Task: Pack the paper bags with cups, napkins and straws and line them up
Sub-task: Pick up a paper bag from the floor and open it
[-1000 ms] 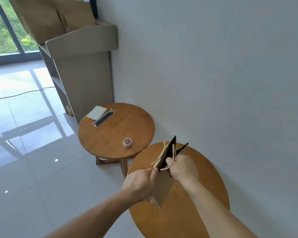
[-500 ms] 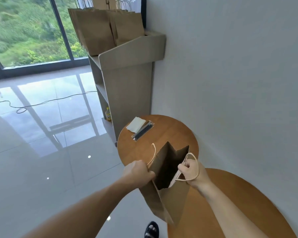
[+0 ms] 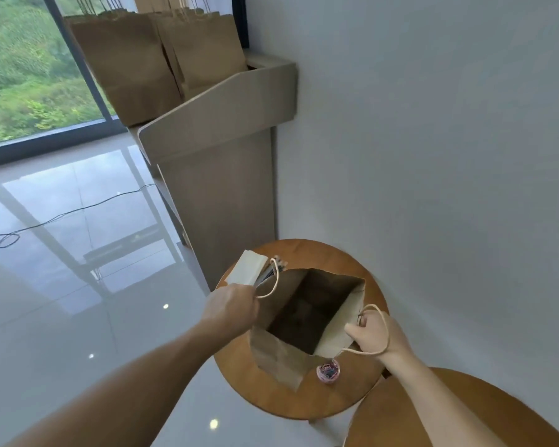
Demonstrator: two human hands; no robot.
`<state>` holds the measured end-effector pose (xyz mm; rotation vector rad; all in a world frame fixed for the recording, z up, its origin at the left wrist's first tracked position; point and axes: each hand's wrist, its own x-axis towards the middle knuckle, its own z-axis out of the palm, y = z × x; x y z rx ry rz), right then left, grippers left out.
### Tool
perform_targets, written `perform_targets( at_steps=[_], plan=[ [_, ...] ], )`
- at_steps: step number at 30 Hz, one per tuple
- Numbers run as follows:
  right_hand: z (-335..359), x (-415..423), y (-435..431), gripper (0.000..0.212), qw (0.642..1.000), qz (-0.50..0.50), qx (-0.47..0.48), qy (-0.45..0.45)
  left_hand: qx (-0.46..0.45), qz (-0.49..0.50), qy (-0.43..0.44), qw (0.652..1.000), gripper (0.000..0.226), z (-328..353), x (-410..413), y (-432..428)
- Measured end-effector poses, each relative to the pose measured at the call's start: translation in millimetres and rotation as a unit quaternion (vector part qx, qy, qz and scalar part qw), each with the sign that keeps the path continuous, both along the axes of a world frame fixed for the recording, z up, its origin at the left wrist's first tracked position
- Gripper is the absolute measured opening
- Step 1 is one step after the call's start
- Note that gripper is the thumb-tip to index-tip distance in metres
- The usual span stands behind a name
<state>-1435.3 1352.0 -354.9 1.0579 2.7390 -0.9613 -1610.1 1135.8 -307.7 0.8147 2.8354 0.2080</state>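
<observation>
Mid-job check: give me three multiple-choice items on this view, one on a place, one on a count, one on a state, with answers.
1. Where is the small tub?
A) on the round table beside the paper bag
B) inside the bag
C) on the floor

2. How many round wooden tables show?
A) one
B) two
C) four

3. The bag's mouth is:
A) folded flat
B) taped shut
C) pulled open

1 A: it sits by the bag's base.
2 B: one under the bag, a second table at lower right.
3 C: left hand and right hand hold its sides apart.
</observation>
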Motion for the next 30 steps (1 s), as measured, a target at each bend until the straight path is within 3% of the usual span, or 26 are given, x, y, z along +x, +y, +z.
perform_targets(
  at_steps=[9, 16, 21, 25, 30],
  plan=[
    [-22.5, -100.4, -26.5, 0.039, 0.995, -0.095, -0.014, -0.039, -0.046, -0.176, -0.052, 0.982, 0.020, -47.2, -81.4, 72.1],
    [-40.3, -135.6, -31.8, 0.034, 0.965, -0.222, 0.018, -0.135, -0.083, -0.202, -0.118, 0.969, 0.020, -99.2, -165.7, 88.8],
    [-45.4, -152.0, -46.9, 0.030, 0.942, -0.305, 0.013, -0.142, -0.094, -0.240, -0.147, 0.955, 0.014, -115.0, -192.2, 96.3],
    [-48.7, -164.6, -55.9, 0.021, 0.945, -0.295, -0.026, -0.135, -0.090, -0.299, -0.145, 0.939, 0.028, -120.0, -183.3, 104.3],
    [-45.9, -150.4, -45.8, 0.025, 0.945, -0.298, 0.000, -0.135, -0.091, -0.266, -0.157, 0.947, 0.013, -117.0, -192.5, 118.8]
  ],
)
